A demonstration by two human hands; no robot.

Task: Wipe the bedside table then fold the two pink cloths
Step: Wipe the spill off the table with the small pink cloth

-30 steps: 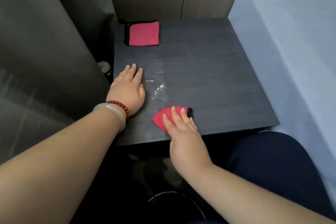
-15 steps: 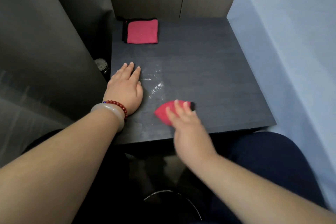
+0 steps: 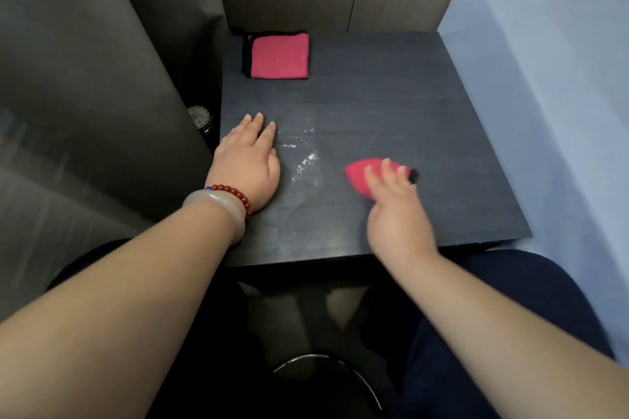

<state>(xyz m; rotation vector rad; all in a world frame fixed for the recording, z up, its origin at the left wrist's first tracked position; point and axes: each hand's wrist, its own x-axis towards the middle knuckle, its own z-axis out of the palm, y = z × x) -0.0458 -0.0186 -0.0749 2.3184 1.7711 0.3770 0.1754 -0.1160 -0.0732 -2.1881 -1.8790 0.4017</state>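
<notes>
The right hand (image 3: 396,214), blurred, presses spread, straight fingers onto a bunched pink cloth (image 3: 357,177) near the table's front edge, right of centre. The left hand (image 3: 246,167) lies flat and relaxed, palm down, grasping nothing, at the near left. Its wrist carries two bracelets: a smooth pale bangle (image 3: 218,211) and a red bead string (image 3: 236,197). Between the hands lie white powdery streaks (image 3: 306,163). A second pink cloth (image 3: 279,56), a black-edged folded square, sits at the far left of the dark wood-grain bedside table (image 3: 425,105).
</notes>
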